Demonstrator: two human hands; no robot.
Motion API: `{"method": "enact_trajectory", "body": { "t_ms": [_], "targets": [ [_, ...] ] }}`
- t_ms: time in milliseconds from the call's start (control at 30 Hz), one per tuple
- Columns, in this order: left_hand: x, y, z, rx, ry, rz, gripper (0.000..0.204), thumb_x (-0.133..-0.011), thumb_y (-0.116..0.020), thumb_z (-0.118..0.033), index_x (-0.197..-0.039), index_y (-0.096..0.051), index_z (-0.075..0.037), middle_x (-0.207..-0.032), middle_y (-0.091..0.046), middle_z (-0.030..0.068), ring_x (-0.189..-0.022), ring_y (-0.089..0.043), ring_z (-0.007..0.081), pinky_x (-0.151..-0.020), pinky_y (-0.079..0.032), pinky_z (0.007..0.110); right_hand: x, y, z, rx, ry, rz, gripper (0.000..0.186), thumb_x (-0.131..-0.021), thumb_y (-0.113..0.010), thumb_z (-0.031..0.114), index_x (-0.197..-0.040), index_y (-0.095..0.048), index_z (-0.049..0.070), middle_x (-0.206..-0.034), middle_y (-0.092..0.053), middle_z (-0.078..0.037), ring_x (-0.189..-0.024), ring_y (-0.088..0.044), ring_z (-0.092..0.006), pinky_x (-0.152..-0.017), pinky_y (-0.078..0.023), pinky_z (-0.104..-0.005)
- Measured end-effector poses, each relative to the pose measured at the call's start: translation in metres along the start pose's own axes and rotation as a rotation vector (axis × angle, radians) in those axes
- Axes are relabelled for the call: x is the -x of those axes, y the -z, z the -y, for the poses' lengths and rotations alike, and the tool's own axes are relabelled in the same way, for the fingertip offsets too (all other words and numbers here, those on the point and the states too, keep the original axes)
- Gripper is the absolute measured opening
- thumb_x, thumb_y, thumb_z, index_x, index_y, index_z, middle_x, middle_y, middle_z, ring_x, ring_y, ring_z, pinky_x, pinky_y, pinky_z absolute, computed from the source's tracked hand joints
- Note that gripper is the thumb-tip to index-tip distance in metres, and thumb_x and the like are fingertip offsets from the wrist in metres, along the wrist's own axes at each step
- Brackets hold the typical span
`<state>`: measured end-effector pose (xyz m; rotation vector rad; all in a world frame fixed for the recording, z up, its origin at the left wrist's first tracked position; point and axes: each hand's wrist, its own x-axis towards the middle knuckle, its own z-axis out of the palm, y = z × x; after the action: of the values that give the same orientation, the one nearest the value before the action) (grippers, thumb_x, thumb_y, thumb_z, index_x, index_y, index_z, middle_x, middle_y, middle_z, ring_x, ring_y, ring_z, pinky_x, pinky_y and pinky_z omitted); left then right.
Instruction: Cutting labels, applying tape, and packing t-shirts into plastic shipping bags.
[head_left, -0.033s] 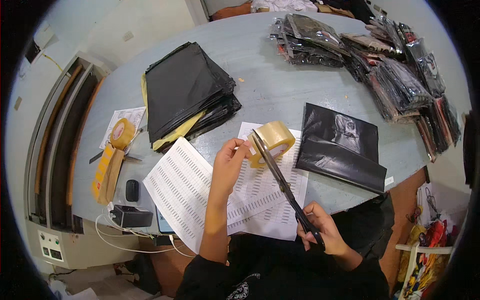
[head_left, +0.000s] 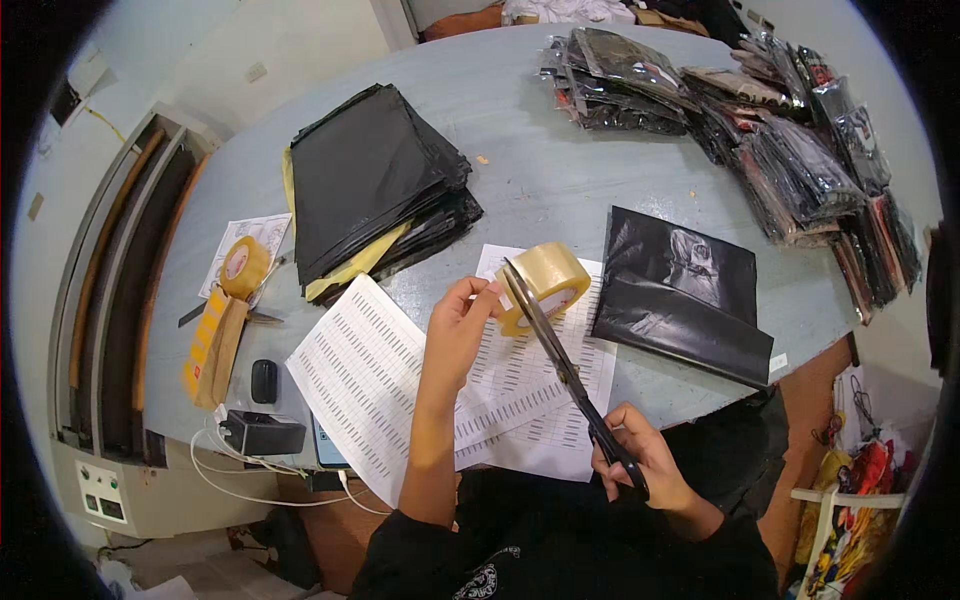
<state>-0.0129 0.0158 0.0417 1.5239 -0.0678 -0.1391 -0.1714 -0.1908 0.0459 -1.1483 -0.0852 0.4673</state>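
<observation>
A roll of clear packing tape (head_left: 555, 270) stands on its edge over the printed sheets in front of me. My left hand (head_left: 462, 325) is closed at the roll's left side, thumb and fingertips pinched on the tape's loose end. Long black-handled scissors (head_left: 562, 365) lie slantwise across the face of the roll, blades nearly together, tip at its upper left. Fingers of my right hand (head_left: 640, 455) are through the scissors' handles. To the right is a folded black plastic bag (head_left: 680, 290) with a small white label at its lower corner.
A stack of black plastic bags (head_left: 375, 180) lies at the far left, many packed garments (head_left: 800, 165) at the far right. Printed sheets (head_left: 365, 385) spread under my arms. Further left are another tape roll (head_left: 245, 265), a paper bag (head_left: 215, 350), a mouse (head_left: 264, 381) and a black box (head_left: 262, 432) with cables.
</observation>
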Motion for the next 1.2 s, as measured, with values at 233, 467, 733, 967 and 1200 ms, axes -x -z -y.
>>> {"method": "enact_trajectory", "body": {
  "t_ms": [233, 467, 733, 967, 1200],
  "targets": [
    [0.001, 0.001, 0.003, 0.013, -0.008, 0.002, 0.017, -0.090, -0.053, -0.022, -0.080, -0.055, -0.008, -0.071, -0.051, -0.0031, -0.071, -0.049, 0.0058, -0.076, -0.040, 0.021, -0.003, -0.009, 0.004, 0.085, -0.061, -0.067, 0.035, -0.080, -0.063, -0.002, -0.100, -0.034, 0.004, -0.074, -0.054, -0.006, -0.059, -0.053, -0.0073, -0.046, -0.043, -0.0191],
    [0.000, 0.002, 0.002, -0.017, 0.020, 0.019, 0.017, -0.090, -0.053, -0.022, -0.080, -0.055, -0.008, -0.072, -0.052, -0.0027, -0.073, -0.049, 0.0058, -0.078, -0.041, 0.021, -0.002, -0.010, 0.001, 0.189, -0.022, -0.136, 0.034, -0.079, -0.065, 0.000, -0.098, -0.037, 0.002, -0.075, -0.057, -0.007, -0.056, -0.054, -0.0072, -0.043, -0.042, -0.0197],
    [0.001, 0.001, 0.005, 0.031, -0.002, -0.014, 0.017, -0.090, -0.053, -0.020, -0.081, -0.054, -0.005, -0.070, -0.054, -0.0021, -0.065, -0.044, 0.0035, -0.060, -0.034, 0.018, 0.003, -0.022, 0.014, 0.156, -0.057, -0.185, 0.030, -0.082, -0.061, 0.000, -0.101, -0.038, 0.000, -0.073, -0.062, -0.011, -0.052, -0.057, -0.0093, -0.040, -0.042, -0.0212],
    [0.008, 0.006, 0.001, 0.091, 0.037, 0.021, 0.016, -0.090, -0.051, -0.024, -0.078, -0.050, -0.013, -0.074, -0.048, -0.0049, -0.074, -0.046, 0.0042, -0.082, -0.043, 0.026, -0.001, -0.009, 0.000, 0.193, -0.083, -0.149, 0.030, -0.081, -0.059, -0.004, -0.102, -0.039, 0.000, -0.079, -0.065, -0.013, -0.060, -0.061, -0.0102, -0.047, -0.046, -0.0216],
    [0.027, 0.018, 0.005, 0.057, -0.033, -0.219, 0.019, -0.088, -0.051, -0.022, -0.101, -0.051, -0.008, -0.101, -0.054, 0.0031, -0.096, -0.043, 0.0104, -0.091, -0.029, 0.026, -0.013, -0.005, -0.026, 0.599, -0.045, -0.133, 0.032, -0.077, -0.066, 0.011, -0.100, -0.046, 0.000, -0.077, -0.067, -0.012, -0.070, -0.066, -0.0164, -0.057, -0.050, -0.0263]
  ]
}}
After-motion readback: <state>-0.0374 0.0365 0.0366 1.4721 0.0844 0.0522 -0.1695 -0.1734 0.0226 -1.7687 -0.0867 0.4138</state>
